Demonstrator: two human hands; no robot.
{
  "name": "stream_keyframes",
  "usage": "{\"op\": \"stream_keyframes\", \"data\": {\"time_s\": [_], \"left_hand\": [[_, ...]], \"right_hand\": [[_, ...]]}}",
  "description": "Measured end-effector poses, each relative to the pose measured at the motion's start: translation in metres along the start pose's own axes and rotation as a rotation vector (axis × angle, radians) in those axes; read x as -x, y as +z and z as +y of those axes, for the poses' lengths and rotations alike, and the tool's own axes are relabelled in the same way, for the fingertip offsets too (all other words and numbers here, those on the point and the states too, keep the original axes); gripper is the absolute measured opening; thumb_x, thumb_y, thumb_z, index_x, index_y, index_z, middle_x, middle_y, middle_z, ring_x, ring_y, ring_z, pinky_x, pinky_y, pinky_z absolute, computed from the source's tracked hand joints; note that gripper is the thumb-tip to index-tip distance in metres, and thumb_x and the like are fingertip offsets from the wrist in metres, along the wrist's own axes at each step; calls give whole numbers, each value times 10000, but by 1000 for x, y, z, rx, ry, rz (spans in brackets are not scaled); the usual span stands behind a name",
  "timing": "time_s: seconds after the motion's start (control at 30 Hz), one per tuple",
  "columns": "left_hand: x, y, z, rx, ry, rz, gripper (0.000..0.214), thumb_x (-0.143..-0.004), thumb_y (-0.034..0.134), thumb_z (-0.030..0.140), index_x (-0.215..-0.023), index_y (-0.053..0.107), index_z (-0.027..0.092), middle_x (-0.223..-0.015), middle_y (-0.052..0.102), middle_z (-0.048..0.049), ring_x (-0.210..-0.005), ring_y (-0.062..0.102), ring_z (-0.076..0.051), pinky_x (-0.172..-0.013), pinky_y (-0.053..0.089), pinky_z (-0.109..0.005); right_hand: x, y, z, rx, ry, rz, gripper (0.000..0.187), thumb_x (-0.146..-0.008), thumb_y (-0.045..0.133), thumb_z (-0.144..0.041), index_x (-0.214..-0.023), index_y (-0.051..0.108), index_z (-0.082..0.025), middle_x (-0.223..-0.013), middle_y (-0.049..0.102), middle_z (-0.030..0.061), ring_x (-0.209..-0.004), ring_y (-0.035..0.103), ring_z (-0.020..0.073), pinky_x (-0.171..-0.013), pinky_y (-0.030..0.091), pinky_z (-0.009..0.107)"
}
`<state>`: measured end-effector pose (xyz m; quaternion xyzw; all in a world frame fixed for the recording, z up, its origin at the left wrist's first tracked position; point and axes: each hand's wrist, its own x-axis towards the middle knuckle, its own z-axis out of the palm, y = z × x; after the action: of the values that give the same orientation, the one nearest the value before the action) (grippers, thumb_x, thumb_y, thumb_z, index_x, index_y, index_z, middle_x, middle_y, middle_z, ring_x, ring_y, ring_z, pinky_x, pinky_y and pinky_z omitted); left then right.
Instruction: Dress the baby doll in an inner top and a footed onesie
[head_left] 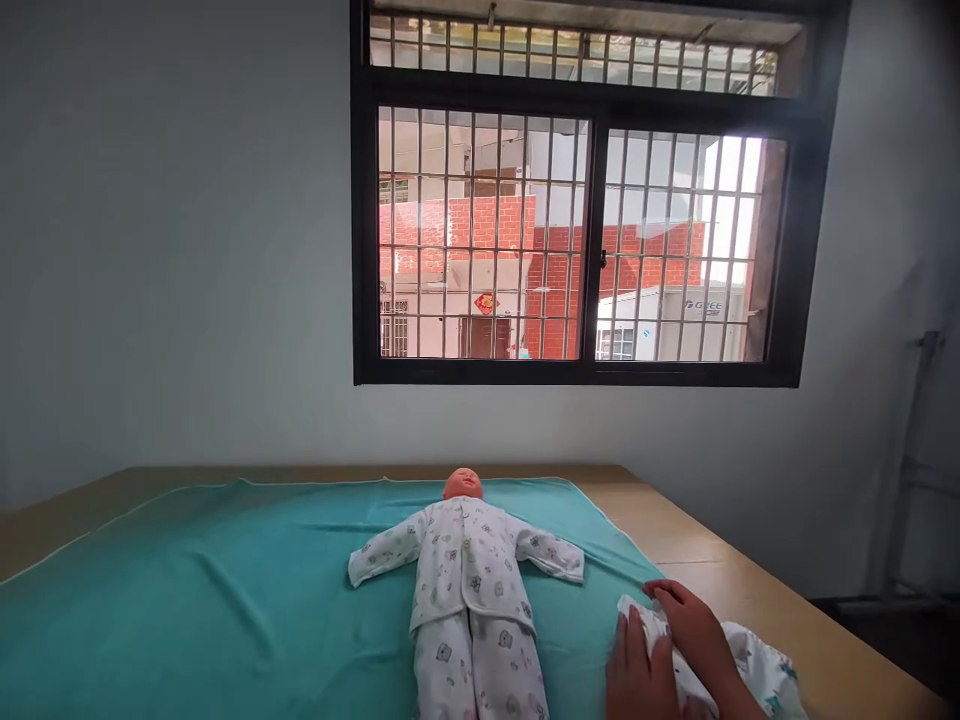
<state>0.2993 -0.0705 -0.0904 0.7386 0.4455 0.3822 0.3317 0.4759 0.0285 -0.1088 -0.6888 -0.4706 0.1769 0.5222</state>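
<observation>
Both hands are down on a white printed cloth (652, 625) near the right edge of the green sheet, and I can see them working close together, just beside each other. The left hand (641, 665) lies with its fingers side by side, stretched forward over the cloth; the right hand (691, 630) reaches in from the other side, its fingers bent over the cloth's far end. Whether either one actually pinches the fabric I can't tell from here. More white printed fabric (761, 665), with some green in its pattern, bunches to the right of the right hand; I can't make out whether it is the same piece. To the left of the hands, apart from them, a baby doll (474, 580) lies on its back, its head away from them and its arms spread, in a white jacket (491, 560) and trousers (506, 665) with small grey prints. Its near sleeve points toward the hands. Beneath the doll the green sheet (247, 600) spreads wide over the wooden surface (690, 540), which shows bare beyond the right hand. Farther off, past the doll's head, a dark-framed window (592, 375) with bars sits in the pale wall (187, 300).
</observation>
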Motion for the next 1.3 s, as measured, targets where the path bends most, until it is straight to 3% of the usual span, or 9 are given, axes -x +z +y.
{"op": "stream_keyframes", "data": {"time_s": [0.17,0.27,0.43,0.53,0.63,0.8,1.07,1.17,1.3], "left_hand": [[16,-15,18,84,121,78,401,-814,513,235,-1196,633,262,-1497,399,-4,-1421,285,-238,-1196,236,-387],[26,-48,34,170,230,164,363,-857,465,241,-1185,621,249,-1461,455,-34,-1362,391,-211,-1154,314,-352],[-2,-168,30,385,103,343,376,-889,460,352,-1195,604,189,-1323,581,-122,-1218,529,-259,-1060,393,-435],[-44,-247,-7,604,16,456,283,-828,542,331,-1029,644,160,-1189,649,-121,-1158,567,-254,-1006,432,-406],[-83,-291,-57,986,-197,627,192,-839,474,282,-944,604,188,-1145,651,-98,-1124,598,-208,-886,505,-343],[-111,-278,-108,965,-243,593,176,-794,523,216,-944,601,167,-1092,658,-95,-1051,620,-209,-888,498,-358],[-111,-257,-128,560,-125,458,279,-766,531,118,-983,700,161,-1160,683,-94,-1184,551,-238,-1099,317,-360],[-114,-255,-136,389,-83,381,366,-829,486,170,-1163,634,166,-1315,600,-98,-1279,488,-242,-1115,292,-364],[-116,-250,-137,314,-73,365,393,-885,448,263,-1254,565,196,-1336,586,-87,-1269,497,-232,-1090,319,-346]], "right_hand": [[3,0,-7,-102,3,6,314,-592,550,-465,-704,709,-219,-831,742,47,-891,652,280,-901,458,400],[9,-3,-13,-157,-21,59,315,-628,547,-461,-757,696,-216,-837,742,42,-899,654,278,-890,460,393],[23,-9,-31,-27,-110,126,314,-681,529,-478,-836,667,-242,-880,739,37,-878,650,278,-795,462,364],[26,-10,-47,48,-185,159,318,-706,504,-502,-847,657,-262,-905,734,35,-848,648,277,-749,461,358],[26,-6,-66,151,-264,141,303,-717,508,-517,-828,662,-281,-902,726,35,-823,640,279,-732,457,363],[33,37,-123,272,-415,-41,240,-761,536,-467,-792,666,-268,-868,704,38,-804,622,254,-743,443,347],[37,205,-234,437,-403,-277,385,-922,348,-427,-818,633,-191,-854,708,62,-767,618,191,-655,409,269],[36,241,-244,577,-329,-314,420,-904,388,-480,-1052,625,-165,-985,715,120,-865,654,245,-676,423,295],[33,250,-235,623,-334,-372,455,-868,441,-469,-1157,603,-157,-996,718,131,-894,669,275,-688,443,312]]}}
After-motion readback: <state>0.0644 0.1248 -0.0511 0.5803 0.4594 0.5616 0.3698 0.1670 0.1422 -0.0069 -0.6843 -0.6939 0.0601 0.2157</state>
